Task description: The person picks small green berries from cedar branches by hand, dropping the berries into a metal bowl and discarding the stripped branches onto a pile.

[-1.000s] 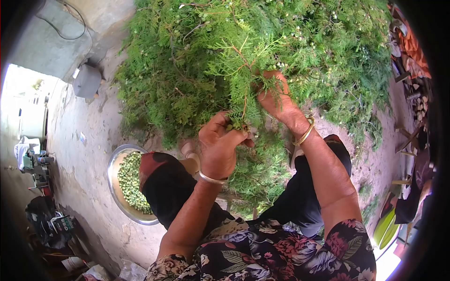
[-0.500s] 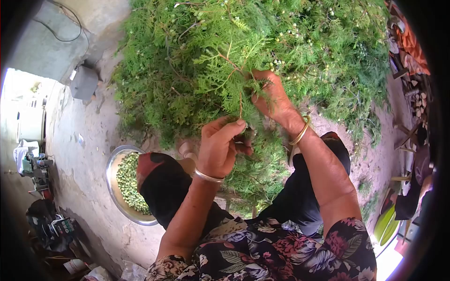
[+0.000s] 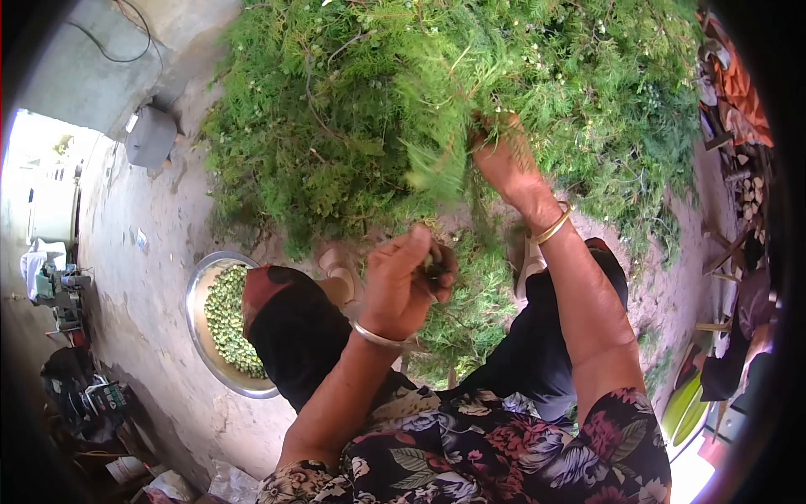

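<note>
My right hand (image 3: 510, 164) is closed around a leafy conifer branch (image 3: 441, 126), whose feathery green end is blurred by motion. The branch hangs in front of a large heap of cut conifer branches (image 3: 302, 160) dotted with small pale cones. Lower and to the left, my left hand (image 3: 403, 281) has its fingers curled in, apart from the branch. Something small and partly hidden shows between those fingers; I cannot make it out. A metal basin (image 3: 196, 336) beside my left knee holds many small green cones (image 3: 231, 323).
More green sprigs (image 3: 474, 328) lie on the ground between my legs. A grey box-like object (image 3: 151, 139) stands by the wall at left. Firewood (image 3: 750, 193) is stacked at the far right, near an orange cloth (image 3: 743, 101). Assorted gear (image 3: 88, 395) lies at lower left.
My right hand has moved up and right with the branch, which has swung away from my left hand. My left hand has let go of the stem and dropped slightly.
</note>
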`<state>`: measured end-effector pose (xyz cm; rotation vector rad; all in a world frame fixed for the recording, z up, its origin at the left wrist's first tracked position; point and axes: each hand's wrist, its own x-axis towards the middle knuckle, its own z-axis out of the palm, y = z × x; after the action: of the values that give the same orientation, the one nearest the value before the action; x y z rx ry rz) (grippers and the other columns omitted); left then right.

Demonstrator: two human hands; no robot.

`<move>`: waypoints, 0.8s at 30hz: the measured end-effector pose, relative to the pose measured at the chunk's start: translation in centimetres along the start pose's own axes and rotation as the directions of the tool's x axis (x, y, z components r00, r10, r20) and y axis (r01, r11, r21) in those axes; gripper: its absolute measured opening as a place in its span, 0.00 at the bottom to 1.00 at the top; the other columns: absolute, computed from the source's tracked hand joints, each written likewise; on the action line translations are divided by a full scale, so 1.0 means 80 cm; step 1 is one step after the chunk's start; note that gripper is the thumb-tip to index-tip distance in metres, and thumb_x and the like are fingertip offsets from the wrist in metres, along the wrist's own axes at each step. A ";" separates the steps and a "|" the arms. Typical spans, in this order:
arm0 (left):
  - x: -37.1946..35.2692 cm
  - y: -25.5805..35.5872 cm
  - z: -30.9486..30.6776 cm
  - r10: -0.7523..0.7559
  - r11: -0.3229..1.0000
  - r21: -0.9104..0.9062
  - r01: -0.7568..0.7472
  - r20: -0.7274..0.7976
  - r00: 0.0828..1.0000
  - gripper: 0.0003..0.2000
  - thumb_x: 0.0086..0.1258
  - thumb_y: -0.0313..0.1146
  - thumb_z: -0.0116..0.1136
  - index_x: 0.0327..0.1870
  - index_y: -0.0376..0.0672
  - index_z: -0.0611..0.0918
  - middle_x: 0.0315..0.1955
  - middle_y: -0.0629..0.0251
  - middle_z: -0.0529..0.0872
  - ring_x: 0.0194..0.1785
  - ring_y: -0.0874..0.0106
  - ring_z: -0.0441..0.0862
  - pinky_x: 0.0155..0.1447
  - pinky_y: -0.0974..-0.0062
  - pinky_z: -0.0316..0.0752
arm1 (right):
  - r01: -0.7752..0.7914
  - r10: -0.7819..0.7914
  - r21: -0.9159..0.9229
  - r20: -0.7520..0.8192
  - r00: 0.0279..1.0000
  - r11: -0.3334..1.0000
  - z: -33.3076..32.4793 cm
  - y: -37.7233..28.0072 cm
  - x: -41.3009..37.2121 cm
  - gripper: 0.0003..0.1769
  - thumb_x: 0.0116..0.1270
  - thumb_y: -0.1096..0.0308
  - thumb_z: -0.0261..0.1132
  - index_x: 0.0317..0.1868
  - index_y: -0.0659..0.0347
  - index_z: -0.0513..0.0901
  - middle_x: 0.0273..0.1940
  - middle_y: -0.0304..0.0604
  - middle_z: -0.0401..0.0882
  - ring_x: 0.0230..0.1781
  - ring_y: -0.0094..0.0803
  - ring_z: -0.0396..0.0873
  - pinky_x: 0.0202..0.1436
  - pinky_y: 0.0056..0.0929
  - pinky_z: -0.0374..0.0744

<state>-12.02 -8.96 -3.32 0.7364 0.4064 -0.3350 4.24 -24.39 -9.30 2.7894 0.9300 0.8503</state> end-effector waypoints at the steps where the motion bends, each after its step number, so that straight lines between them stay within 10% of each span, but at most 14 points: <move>1: 0.002 0.004 -0.001 0.007 0.999 -0.045 -0.009 -0.054 0.999 0.12 0.70 0.39 0.53 0.36 0.37 0.76 0.27 0.54 0.79 0.23 0.71 0.75 0.21 0.80 0.69 | -0.198 0.214 0.397 0.004 0.977 0.896 0.008 -0.005 -0.002 0.16 0.52 0.82 0.61 0.44 0.67 0.76 0.36 0.48 0.81 0.36 0.31 0.78 0.40 0.29 0.78; 2: 0.005 0.009 -0.002 0.011 0.996 -0.090 -0.020 -0.109 0.994 0.13 0.70 0.41 0.54 0.36 0.38 0.76 0.27 0.54 0.79 0.23 0.71 0.76 0.22 0.80 0.69 | -0.338 0.399 0.721 0.093 0.912 0.605 0.001 -0.012 0.002 0.15 0.51 0.81 0.61 0.43 0.67 0.76 0.35 0.48 0.80 0.36 0.33 0.78 0.40 0.29 0.77; 7: 0.009 0.023 -0.004 0.164 0.985 0.060 -0.159 -0.081 0.983 0.08 0.68 0.34 0.57 0.37 0.38 0.76 0.28 0.58 0.80 0.23 0.74 0.77 0.22 0.81 0.68 | -0.364 0.289 0.640 0.223 0.931 0.677 -0.005 -0.011 0.001 0.20 0.50 0.78 0.64 0.46 0.66 0.73 0.35 0.46 0.77 0.35 0.34 0.77 0.40 0.28 0.77; 9: 0.013 0.025 -0.003 0.229 0.967 0.131 -0.219 -0.074 0.971 0.07 0.67 0.32 0.58 0.38 0.38 0.76 0.28 0.60 0.80 0.23 0.75 0.77 0.22 0.81 0.68 | -0.179 0.309 0.661 -0.085 0.947 0.728 -0.003 -0.014 -0.006 0.22 0.49 0.77 0.65 0.47 0.66 0.72 0.38 0.45 0.76 0.37 0.33 0.77 0.42 0.29 0.76; 17: 0.022 0.024 0.012 0.376 0.919 0.185 -0.349 -0.139 0.916 0.05 0.65 0.26 0.59 0.37 0.39 0.76 0.25 0.65 0.80 0.21 0.77 0.77 0.19 0.82 0.66 | -0.123 0.293 0.753 -0.095 0.951 0.646 -0.014 -0.015 -0.006 0.17 0.57 0.77 0.61 0.48 0.67 0.71 0.39 0.51 0.73 0.42 0.43 0.74 0.48 0.32 0.73; 24: 0.010 0.031 0.017 0.203 0.882 0.440 -0.165 -0.040 0.978 0.06 0.67 0.30 0.56 0.36 0.35 0.76 0.25 0.63 0.80 0.19 0.78 0.73 0.18 0.84 0.64 | -0.052 0.269 0.849 -0.107 0.957 0.525 -0.023 -0.014 -0.006 0.22 0.56 0.85 0.58 0.52 0.62 0.70 0.46 0.47 0.76 0.40 0.33 0.74 0.44 0.32 0.74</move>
<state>-9.96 -8.34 -1.33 1.2248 0.3400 -0.2154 2.40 -23.94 -8.26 3.7157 1.4578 0.9333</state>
